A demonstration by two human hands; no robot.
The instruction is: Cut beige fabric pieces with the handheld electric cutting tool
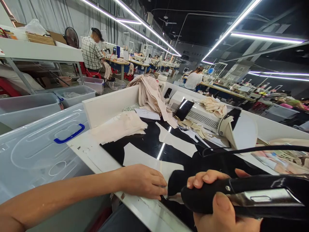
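Note:
My right hand [224, 199] is wrapped round a black handheld tool [253, 193] with a silver panel, at the lower right. Its metal tip [175, 198] points left, close to my left hand's fingertips. My left hand [145, 182] lies palm down at the near edge of the work surface, fingers together, over the end of a pale cut piece [147, 159]; anything under the fingers is hidden. Farther back, another pale piece [177, 140] lies on the glossy black surface [152, 138]. A stack of cream fabric [123, 127] sits at the left.
Draped fabric strips [151, 93] hang over the white back wall. Behind the pieces stand a white slotted machine [198, 112] and a lamp-like cone [238, 130]. A black cable [265, 148] crosses above my right hand. Plastic bins [43, 141] stand left; people sit at distant tables.

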